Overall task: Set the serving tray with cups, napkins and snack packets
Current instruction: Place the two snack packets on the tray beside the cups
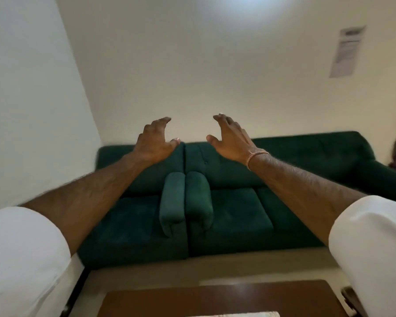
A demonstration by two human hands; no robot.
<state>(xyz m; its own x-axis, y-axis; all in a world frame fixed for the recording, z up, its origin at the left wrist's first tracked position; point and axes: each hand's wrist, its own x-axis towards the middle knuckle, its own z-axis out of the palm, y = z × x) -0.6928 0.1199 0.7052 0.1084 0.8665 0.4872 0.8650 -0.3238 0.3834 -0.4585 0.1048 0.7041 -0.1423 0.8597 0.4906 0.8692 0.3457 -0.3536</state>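
Both my arms are stretched out forward at chest height, in front of a green sofa. My left hand [154,140] is open, fingers curled and spread, palm facing right, holding nothing. My right hand [231,139] mirrors it, open and empty, with a thin band around its wrist. A gap of about a hand's width lies between the two hands. No tray, cups, napkins or snack packets show in this view. White sleeves cover both upper arms.
A dark green sofa [238,216] with two armrests side by side stands against a cream wall. A brown wooden table [215,298] lies at the bottom edge, with a pale object just visible at its near side. A paper sheet [346,51] hangs on the wall at upper right.
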